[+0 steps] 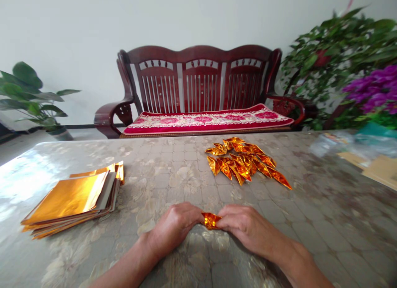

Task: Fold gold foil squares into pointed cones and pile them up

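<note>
The foil piece (211, 221) is shiny orange — the tablecloth (149, 189) grey, floral and gridded.

The near folded piece (210, 221) is glossy, creased foil paper, like the far folded pieces (245, 171); the left stack of sheets (66, 197) looks smooth and metallic. The counter (167, 164) shines smoothly, the far bench (201, 52) is polished wood, its seat cover (204, 122) matt cloth.

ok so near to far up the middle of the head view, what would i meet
gold foil piece between the left hand and right hand → pile of folded foil pieces → red patterned seat cover → wooden bench back → white wall
</note>
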`<state>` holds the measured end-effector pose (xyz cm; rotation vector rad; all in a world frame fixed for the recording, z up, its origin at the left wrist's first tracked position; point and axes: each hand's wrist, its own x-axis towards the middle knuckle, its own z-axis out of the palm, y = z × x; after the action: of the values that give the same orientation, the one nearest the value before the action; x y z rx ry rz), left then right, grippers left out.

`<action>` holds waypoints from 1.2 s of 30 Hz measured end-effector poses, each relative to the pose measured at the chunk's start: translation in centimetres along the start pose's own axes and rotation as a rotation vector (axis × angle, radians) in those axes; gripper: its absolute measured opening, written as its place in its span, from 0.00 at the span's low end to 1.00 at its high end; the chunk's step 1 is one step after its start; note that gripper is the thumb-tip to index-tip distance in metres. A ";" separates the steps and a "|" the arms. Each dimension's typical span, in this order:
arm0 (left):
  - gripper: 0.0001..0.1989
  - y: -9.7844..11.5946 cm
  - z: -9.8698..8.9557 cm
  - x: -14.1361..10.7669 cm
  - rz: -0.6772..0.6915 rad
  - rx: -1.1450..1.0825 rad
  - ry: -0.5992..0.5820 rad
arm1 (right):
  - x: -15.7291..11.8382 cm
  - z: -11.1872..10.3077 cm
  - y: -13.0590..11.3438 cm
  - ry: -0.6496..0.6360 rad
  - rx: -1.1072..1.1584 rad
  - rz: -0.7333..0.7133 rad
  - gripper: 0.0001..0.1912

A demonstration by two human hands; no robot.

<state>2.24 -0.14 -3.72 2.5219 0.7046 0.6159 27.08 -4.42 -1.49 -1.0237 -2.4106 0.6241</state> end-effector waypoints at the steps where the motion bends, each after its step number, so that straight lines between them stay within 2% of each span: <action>1: 0.12 0.0 0.0 0.0 0.003 0.016 -0.002 | 0.0 0.0 0.0 -0.004 -0.009 0.004 0.16; 9: 0.10 -0.1 0.1 -0.2 -0.035 0.034 0.087 | 0.2 -0.3 0.0 0.020 -0.060 -0.002 0.13; 16: 0.09 -0.1 -0.1 -0.2 0.081 0.137 0.197 | 0.4 -0.3 -0.2 0.186 -0.111 -0.073 0.10; 23: 0.08 -0.3 -0.1 -0.3 0.121 0.174 0.160 | 0.3 0.7 0.5 0.222 -0.217 -0.098 0.11; 36: 0.11 -0.2 0.0 -0.1 0.081 0.222 0.157 | 0.1 1.3 0.7 0.249 -0.274 -0.061 0.12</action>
<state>2.12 -0.02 -3.88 2.7394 0.7668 0.8116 26.63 -4.19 -2.89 -1.0605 -2.3341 0.1348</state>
